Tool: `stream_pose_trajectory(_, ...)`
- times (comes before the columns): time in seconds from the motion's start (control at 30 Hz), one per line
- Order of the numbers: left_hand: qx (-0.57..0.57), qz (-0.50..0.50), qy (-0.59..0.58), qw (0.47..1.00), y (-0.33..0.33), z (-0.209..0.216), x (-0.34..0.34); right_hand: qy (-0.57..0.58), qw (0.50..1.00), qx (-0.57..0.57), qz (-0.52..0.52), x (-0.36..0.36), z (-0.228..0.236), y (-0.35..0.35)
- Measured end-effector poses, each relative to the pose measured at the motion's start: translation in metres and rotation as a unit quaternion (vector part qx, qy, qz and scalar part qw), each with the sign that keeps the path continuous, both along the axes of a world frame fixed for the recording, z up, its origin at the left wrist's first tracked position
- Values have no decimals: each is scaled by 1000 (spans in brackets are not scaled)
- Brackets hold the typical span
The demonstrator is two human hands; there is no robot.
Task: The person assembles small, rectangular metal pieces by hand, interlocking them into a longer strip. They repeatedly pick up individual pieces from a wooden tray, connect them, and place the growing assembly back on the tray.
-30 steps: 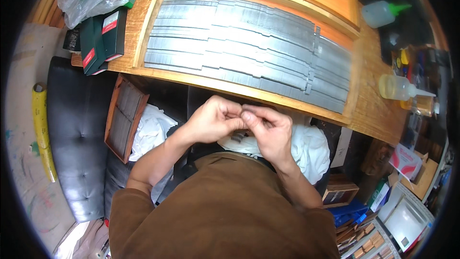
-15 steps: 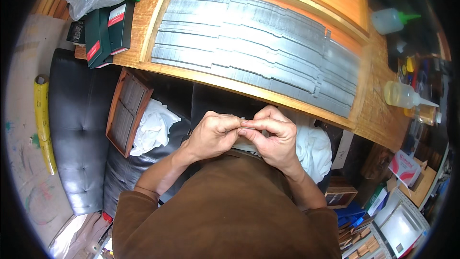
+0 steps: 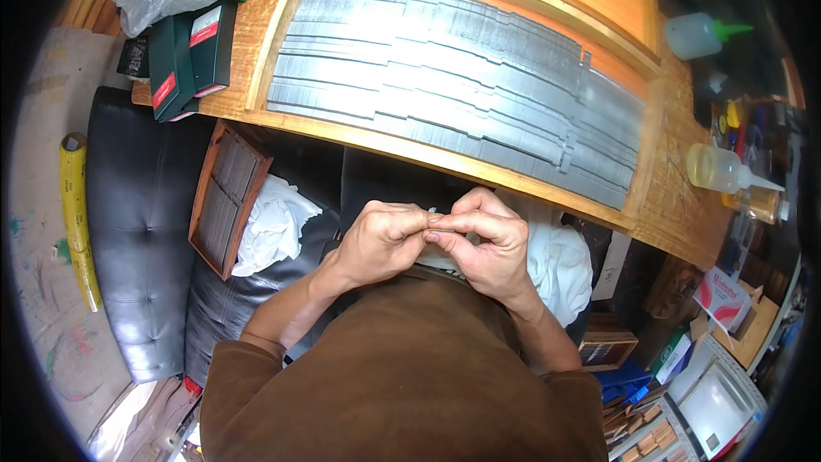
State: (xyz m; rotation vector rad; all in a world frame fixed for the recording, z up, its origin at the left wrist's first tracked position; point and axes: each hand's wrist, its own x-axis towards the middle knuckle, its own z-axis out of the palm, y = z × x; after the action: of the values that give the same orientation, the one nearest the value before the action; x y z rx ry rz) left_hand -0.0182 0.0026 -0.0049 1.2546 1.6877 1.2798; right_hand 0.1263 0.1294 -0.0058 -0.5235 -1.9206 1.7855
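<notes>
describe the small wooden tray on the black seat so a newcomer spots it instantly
Start at the long wooden bench carrying rows of grey strips; below its left end is a black leather seat. The tray leans there, beside a white cloth and left of the left hand. It is the only red-brown framed rectangle, filled with dark strips.

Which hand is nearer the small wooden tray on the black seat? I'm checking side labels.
Left. The left hand sits just right of the wooden tray, with white cloth between; the right hand is beyond it, farther away.
</notes>
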Motion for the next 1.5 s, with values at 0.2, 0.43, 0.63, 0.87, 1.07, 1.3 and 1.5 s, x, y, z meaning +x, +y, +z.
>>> stream_pose_trajectory(0.2,32,8,18,999,-2,-4,3,12,1000,-14,20,-1,0,1)
stream_pose_trajectory(0.43,54,67,70,994,-12,1,14,68,994,-20,88,-9,-7,9)
stream_pose_trajectory(0.63,50,108,45,992,-18,-2,20,18,986,-73,152,-18,0,18)
stream_pose_trajectory(0.87,26,109,39,993,-25,0,25,-20,965,-176,194,-17,-4,21)
stream_pose_trajectory(1.07,23,89,33,995,-25,-6,21,-33,967,-179,177,-16,-4,19)
stream_pose_trajectory(1.3,90,0,15,996,-3,-5,-8,15,997,-49,65,-10,3,8)
stream_pose_trajectory(1.5,93,-42,-11,995,3,-5,-15,-7,1000,-17,19,-4,9,3)
